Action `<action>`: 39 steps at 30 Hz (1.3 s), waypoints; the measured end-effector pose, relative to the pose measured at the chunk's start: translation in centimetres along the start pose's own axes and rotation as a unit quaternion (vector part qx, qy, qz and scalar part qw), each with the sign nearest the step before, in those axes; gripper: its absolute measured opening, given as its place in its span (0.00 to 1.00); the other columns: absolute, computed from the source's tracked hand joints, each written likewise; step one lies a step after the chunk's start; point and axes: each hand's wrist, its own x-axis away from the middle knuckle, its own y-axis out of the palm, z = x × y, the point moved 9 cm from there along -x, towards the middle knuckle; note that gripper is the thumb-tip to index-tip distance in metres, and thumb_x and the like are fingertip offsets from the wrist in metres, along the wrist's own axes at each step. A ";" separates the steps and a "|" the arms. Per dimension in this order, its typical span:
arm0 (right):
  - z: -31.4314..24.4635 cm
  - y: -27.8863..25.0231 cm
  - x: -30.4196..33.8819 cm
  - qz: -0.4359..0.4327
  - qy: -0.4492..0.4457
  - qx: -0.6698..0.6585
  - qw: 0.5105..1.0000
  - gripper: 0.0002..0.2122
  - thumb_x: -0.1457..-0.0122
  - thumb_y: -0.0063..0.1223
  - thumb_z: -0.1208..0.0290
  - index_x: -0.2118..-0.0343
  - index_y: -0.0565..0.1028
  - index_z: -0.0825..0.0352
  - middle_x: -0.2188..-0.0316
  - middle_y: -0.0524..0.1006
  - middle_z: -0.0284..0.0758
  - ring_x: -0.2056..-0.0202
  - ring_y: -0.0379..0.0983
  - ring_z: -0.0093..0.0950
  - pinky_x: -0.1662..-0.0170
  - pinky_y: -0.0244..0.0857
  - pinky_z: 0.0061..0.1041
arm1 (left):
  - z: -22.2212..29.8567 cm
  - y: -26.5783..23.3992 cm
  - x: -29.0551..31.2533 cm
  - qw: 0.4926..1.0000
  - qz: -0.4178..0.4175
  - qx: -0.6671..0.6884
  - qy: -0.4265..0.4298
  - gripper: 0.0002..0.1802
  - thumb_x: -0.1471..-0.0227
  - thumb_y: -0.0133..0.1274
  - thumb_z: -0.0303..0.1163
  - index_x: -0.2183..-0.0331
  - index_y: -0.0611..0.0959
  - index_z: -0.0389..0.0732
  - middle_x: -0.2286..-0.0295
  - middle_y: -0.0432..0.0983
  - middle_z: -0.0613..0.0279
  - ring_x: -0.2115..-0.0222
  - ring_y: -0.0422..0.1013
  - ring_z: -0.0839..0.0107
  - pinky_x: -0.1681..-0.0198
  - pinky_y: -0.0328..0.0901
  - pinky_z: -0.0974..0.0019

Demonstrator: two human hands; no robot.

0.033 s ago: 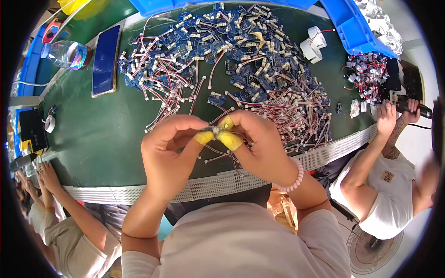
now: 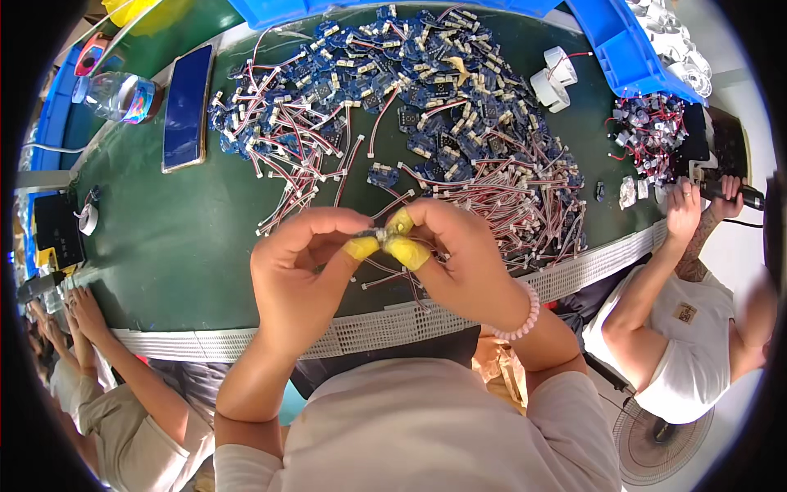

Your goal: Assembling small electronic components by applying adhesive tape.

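We've got a big pile of blue circuit boards (image 2: 443, 90): a dark blue slab (image 2: 187, 107) just left of it, a plastic bottle (image 2: 115, 97) farther left, white round parts (image 2: 551, 90) off its right. Red-and-white cables (image 2: 525, 209) spill from its near side, crowding our right grip (image 2: 459, 254). The pile's on a green desk (image 2: 164, 246), co-workers (image 2: 668, 328) both sides. Our left grip (image 2: 297, 266) and the right are pinched narrow on a small dark part (image 2: 372, 233), at the fingertips, nearer us than the pile, mostly hidden.

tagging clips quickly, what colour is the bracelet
The bracelet is pale pink, best seen in the head view.
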 end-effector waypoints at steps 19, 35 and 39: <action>2.3 1.4 0.1 -0.125 0.151 -0.217 0.956 0.06 0.46 0.53 0.81 0.67 0.73 0.76 0.70 0.77 0.39 0.68 0.76 0.26 0.65 0.70 0.19 | -0.9 0.2 0.8 0.988 -0.072 0.131 -0.036 0.11 0.55 0.50 0.10 0.65 0.76 0.28 0.69 0.76 0.53 0.66 0.75 0.66 0.60 0.71 0.67; -2.4 -3.4 -3.8 0.073 -0.177 0.385 0.903 0.06 0.60 0.59 0.75 0.77 0.76 0.66 0.76 0.74 0.32 0.68 0.66 0.30 0.63 0.56 0.31 | 4.4 -6.9 -5.5 0.977 0.068 -0.180 0.092 0.12 0.55 0.50 0.12 0.66 0.80 0.35 0.69 0.76 0.62 0.69 0.72 0.78 0.65 0.68 0.76; -0.8 -0.2 -4.3 -0.018 -0.203 0.585 0.785 0.05 0.59 0.48 0.74 0.85 0.76 0.65 0.81 0.70 0.31 0.67 0.63 0.28 0.62 0.54 0.27 | 7.1 -6.7 -8.4 0.804 0.131 -0.513 0.271 0.15 0.59 0.57 0.21 0.63 0.81 0.40 0.65 0.75 0.60 0.64 0.70 0.65 0.62 0.65 0.66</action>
